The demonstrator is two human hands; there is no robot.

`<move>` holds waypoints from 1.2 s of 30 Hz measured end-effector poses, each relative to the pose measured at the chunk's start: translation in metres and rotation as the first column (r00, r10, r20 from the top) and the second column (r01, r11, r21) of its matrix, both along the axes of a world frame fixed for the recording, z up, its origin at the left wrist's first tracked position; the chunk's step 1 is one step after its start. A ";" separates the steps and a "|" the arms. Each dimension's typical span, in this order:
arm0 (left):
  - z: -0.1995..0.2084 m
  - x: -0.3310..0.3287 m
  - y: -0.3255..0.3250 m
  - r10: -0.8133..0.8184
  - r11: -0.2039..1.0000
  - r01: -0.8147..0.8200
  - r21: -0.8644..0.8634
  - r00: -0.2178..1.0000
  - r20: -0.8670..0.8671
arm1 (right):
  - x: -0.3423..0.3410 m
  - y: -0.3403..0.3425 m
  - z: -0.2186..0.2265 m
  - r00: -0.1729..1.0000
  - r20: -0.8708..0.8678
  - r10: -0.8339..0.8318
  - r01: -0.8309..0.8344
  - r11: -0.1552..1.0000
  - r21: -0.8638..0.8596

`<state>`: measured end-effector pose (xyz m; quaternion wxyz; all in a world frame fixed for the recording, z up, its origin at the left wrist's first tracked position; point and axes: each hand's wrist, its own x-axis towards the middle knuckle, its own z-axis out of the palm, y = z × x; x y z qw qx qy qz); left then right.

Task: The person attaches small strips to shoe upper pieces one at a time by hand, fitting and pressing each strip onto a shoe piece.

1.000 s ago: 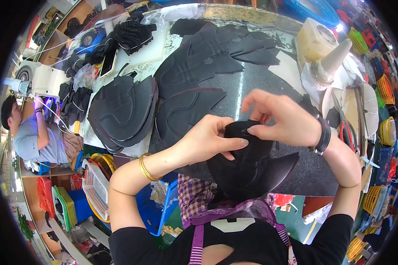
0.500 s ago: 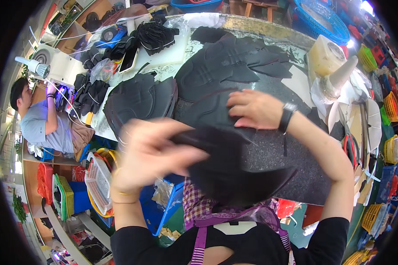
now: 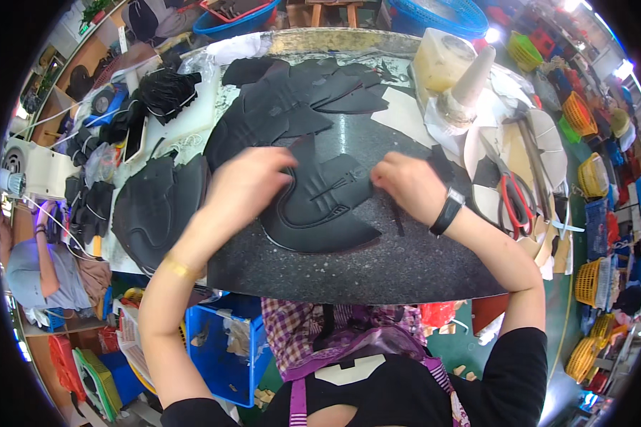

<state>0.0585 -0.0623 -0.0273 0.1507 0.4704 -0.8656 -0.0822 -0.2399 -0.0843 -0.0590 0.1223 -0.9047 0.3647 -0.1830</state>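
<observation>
A black curved shoe upper piece (image 3: 327, 192), with a U-shaped inner edge and raised seams, lies on the dark work board (image 3: 299, 274) in front of me. My left hand (image 3: 253, 181), slightly blurred, has its fingers pinched together at the piece's upper left edge. On the opposite side my right hand (image 3: 412, 186), a black band at its wrist, pinches the right edge. Beyond them spreads an overlapping pile of similar black uppers (image 3: 292, 99). Another stack of black uppers (image 3: 160, 206) sits left of my left hand.
Red-handled scissors (image 3: 513, 199) and pale sheet scraps lie at the right, near a white cone (image 3: 470, 89) and a yellowish block-shaped container (image 3: 441, 60). A blue crate (image 3: 224, 356) stands below the board's near edge. At far left another person (image 3: 43, 270) sits by a white machine.
The upper that was a blur near my body now lies flat on the board. Both hands have come to its two sides. The whole view has shifted.
</observation>
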 end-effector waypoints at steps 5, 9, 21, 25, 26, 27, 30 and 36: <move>-0.019 -0.057 -0.024 -0.171 0.984 0.171 -0.042 0.985 -0.012 | -0.055 -0.021 0.014 0.895 -0.225 -0.384 0.372 0.923 -0.096; -0.017 -0.067 -0.019 -0.128 0.990 0.126 0.068 0.991 0.034 | -0.062 -0.019 0.019 0.937 -0.074 -0.343 0.350 0.917 0.193; -0.021 -0.074 0.016 0.056 0.969 0.020 0.246 0.954 -0.296 | -0.070 -0.018 0.000 0.954 0.245 -0.170 0.158 0.985 0.069; -0.008 -0.094 -0.002 -0.092 0.980 0.167 0.109 0.863 -0.496 | -0.030 -0.007 0.032 0.883 0.268 -0.385 0.054 0.651 0.757; -0.003 -0.101 -0.003 -0.087 0.984 0.150 0.091 0.867 -0.491 | -0.024 -0.005 0.036 0.807 0.441 -0.393 -0.131 0.609 0.782; -0.001 -0.109 -0.004 0.030 0.936 0.198 0.290 0.779 -0.627 | -0.021 -0.003 0.039 0.799 0.462 -0.385 -0.153 0.612 0.776; 0.010 -0.108 0.000 0.190 0.827 0.311 0.468 0.629 -0.754 | -0.017 0.001 0.046 0.799 0.460 -0.387 -0.138 0.627 0.767; 0.010 -0.109 0.010 0.397 0.700 0.365 0.614 0.516 -0.759 | -0.020 0.003 0.025 0.686 0.629 -0.365 -0.459 0.453 0.764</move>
